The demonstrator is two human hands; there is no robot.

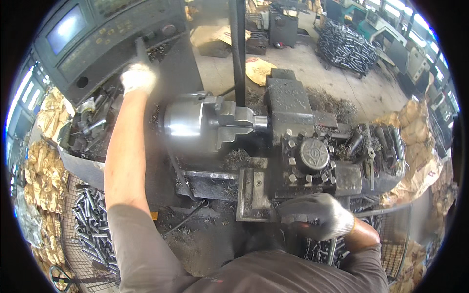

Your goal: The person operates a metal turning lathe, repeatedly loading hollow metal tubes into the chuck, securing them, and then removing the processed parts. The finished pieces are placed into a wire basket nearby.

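My left hand [138, 78], in a white glove, reaches far forward to the lathe's headstock. It closes around the base of a dark lever [140, 49] below the control panel; glare washes out its fingers. My right hand [317, 215], in a soiled grey-white glove, is at the near side of the tool post [312, 156]. Its fingers curl to the left beside the metal slide [255, 193]; what they hold, if anything, is hidden. Between my arms, the chuck [188, 119] has its jaws [234, 117] around a short shiny metal piece [261, 123].
A control panel with a lit screen [66, 29] stands at the far left. Loose tools [95, 124] lie on the tray beneath it. Metal tubes fill a mesh basket [73, 215] at lower left. More parts are heaped in a bin [347, 46] at the back right. Chips cover the bed.
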